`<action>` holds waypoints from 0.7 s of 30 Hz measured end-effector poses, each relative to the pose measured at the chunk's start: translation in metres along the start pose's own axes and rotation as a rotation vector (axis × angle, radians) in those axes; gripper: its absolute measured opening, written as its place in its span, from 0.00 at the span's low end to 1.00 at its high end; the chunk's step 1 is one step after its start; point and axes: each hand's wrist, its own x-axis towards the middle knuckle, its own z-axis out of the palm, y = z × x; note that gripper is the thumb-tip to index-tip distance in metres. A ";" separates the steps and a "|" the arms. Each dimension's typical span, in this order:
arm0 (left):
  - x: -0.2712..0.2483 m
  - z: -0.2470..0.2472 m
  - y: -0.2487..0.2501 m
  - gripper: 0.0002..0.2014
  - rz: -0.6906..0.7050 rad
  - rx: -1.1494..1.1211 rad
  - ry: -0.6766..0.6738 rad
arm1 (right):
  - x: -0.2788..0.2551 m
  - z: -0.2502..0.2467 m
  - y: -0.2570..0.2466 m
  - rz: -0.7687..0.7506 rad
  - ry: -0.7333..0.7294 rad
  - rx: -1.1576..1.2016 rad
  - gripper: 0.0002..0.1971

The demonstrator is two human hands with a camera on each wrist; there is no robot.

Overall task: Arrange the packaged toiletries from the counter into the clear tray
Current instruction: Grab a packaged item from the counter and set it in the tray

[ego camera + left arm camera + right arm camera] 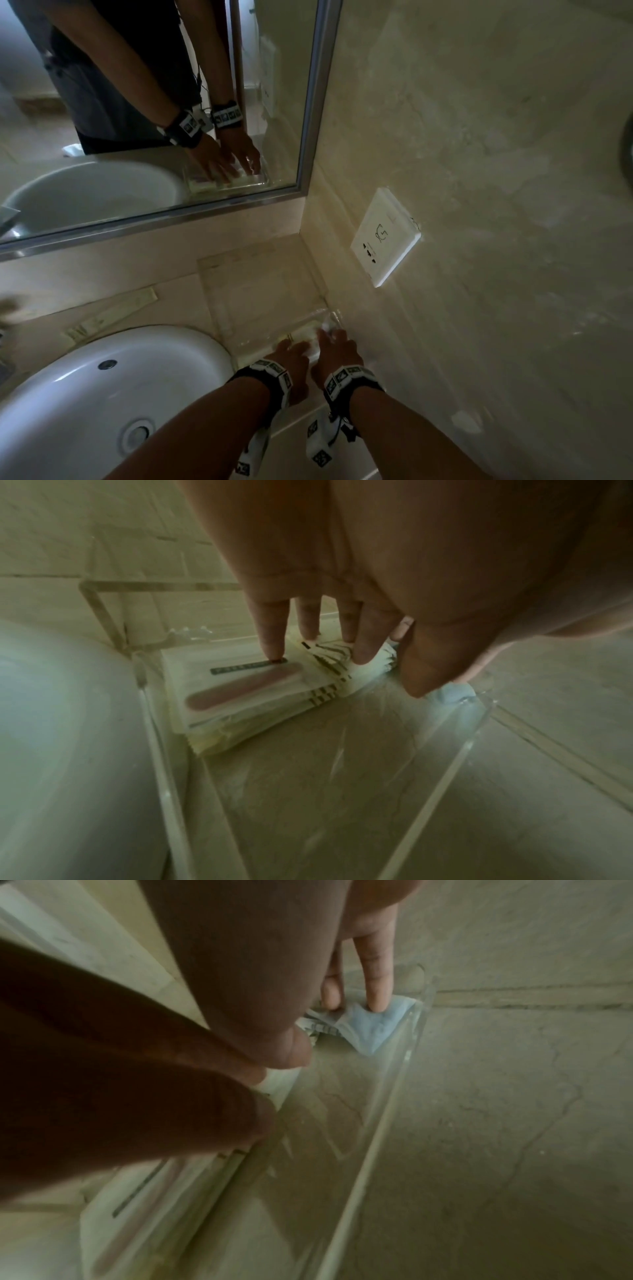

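The clear tray point(219, 308) sits in the counter's corner between the sink and the side wall. Both my hands reach into its near end. My left hand point(291, 349) has straight fingers point(274, 647) pressing down on a stack of white flat packets point(246, 696) lying in the tray point(441, 767). My right hand point(334, 342) touches a small blue packet point(369, 1026) with straight fingertips point(378, 999), against the tray's wall point(387, 1104) near its corner. The blue packet point(452, 693) lies just right of the white stack. Neither hand grips anything.
Two long white packets point(113, 308) point(85, 330) lie on the counter behind the white sink point(102, 394). A mirror point(154, 102) rises behind the counter. A white wall socket point(385, 236) sits on the side wall, right of the tray.
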 end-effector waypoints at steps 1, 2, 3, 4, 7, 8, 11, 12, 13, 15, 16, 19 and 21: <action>0.000 -0.001 -0.001 0.35 0.004 0.005 0.004 | -0.001 0.001 0.001 -0.005 0.017 -0.002 0.42; -0.001 -0.003 -0.002 0.34 0.011 0.013 0.011 | -0.003 0.002 0.002 -0.009 0.028 -0.002 0.42; -0.002 -0.004 -0.002 0.33 0.019 0.022 0.017 | -0.004 0.004 0.002 -0.013 0.030 0.002 0.42; -0.002 -0.004 -0.002 0.32 0.024 0.030 0.019 | -0.004 0.005 0.002 -0.016 0.023 0.010 0.43; -0.003 -0.005 -0.005 0.31 0.012 0.040 0.002 | -0.002 0.004 0.002 -0.032 -0.005 0.022 0.47; -0.004 -0.004 -0.006 0.30 0.006 0.044 -0.009 | -0.002 0.004 0.001 -0.037 -0.013 0.027 0.47; -0.009 -0.001 -0.011 0.30 -0.009 0.061 -0.033 | -0.008 0.007 0.002 -0.053 0.026 0.060 0.45; -0.010 -0.001 -0.012 0.31 -0.015 0.062 -0.033 | -0.011 0.007 0.003 -0.061 0.056 0.064 0.43; -0.012 -0.001 -0.013 0.31 -0.020 0.061 -0.028 | -0.013 0.007 0.004 -0.069 0.074 0.062 0.42; -0.016 -0.002 -0.015 0.31 -0.031 0.059 0.003 | -0.017 0.005 0.003 -0.083 0.075 0.047 0.41; -0.019 -0.003 -0.016 0.31 -0.040 0.056 0.023 | -0.018 0.003 0.001 -0.090 0.067 0.039 0.40; -0.031 -0.010 -0.021 0.30 -0.071 0.014 0.072 | -0.020 -0.007 -0.007 -0.113 0.073 0.010 0.40; -0.041 -0.016 -0.027 0.30 -0.110 -0.009 0.086 | -0.023 -0.014 -0.015 -0.128 0.096 0.010 0.39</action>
